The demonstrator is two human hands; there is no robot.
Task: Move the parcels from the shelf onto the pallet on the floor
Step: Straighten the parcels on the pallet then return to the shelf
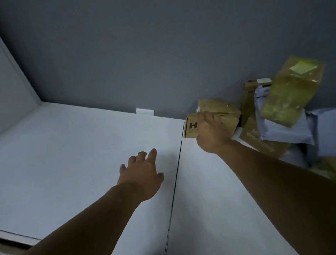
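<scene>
— Where was the small box point(191, 126)?
— At the back of the white shelf point(74, 154), under the right hand point(212, 134), whose fingers curled over its top, gripping it.
— Its look?
— Brown cardboard, 1 black "H" on the front.
— The left hand point(142, 173)?
— Fingers spread, holding nothing, over the shelf.

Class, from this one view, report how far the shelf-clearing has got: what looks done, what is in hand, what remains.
Done, probably: the left stretch of the white shelf shows no parcels. In hand: the right hand grips the small brown box; the left hand hovers open. Left: the yellow padded envelope, blue mailer and brown cartons piled at the right. The pallet is out of view.
</scene>
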